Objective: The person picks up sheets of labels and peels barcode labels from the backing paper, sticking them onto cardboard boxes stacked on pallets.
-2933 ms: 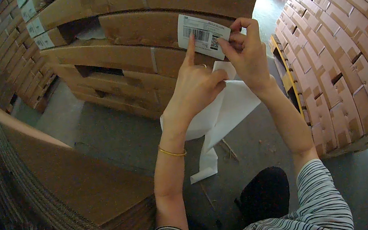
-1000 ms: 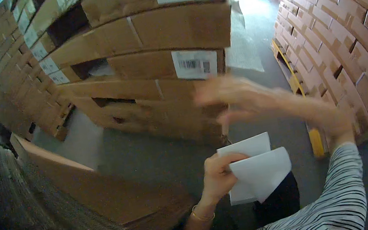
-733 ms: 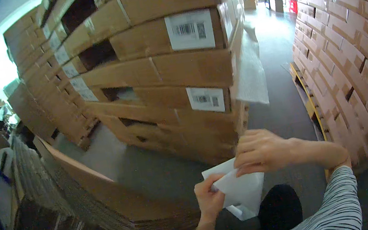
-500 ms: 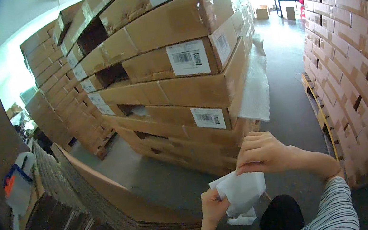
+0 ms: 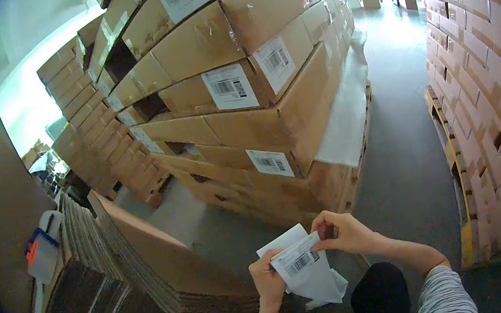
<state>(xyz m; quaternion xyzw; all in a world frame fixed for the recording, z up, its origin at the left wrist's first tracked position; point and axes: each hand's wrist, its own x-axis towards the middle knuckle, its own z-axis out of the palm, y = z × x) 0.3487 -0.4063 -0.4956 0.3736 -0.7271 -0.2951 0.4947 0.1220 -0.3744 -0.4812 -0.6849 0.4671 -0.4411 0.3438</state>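
A white strip of barcode labels (image 5: 312,279) hangs folded between my hands, its printed side turned up toward me. My left hand (image 5: 268,279) grips the left edge of the strip, thumb on top. At the upper right corner of the front label, my right hand (image 5: 346,233) pinches with thumb and forefinger. Ahead stands a tall stack of brown cartons (image 5: 246,127) wrapped in clear film. Several cartons carry a white barcode label (image 5: 230,87) on their sides. Neither hand touches the stack.
Flattened cardboard sheets (image 5: 144,271) stand in a pile at the left, beside a tape dispenser (image 5: 43,251) with an orange part. Another carton wall (image 5: 493,98) rises on the right upon a yellow-edged pallet (image 5: 459,189). A grey floor aisle (image 5: 393,81) runs between the stacks.
My right hand has come down and closer to the left. The label strip has turned so its barcode faces me. The view has shifted, bringing the stack's right side more into sight.
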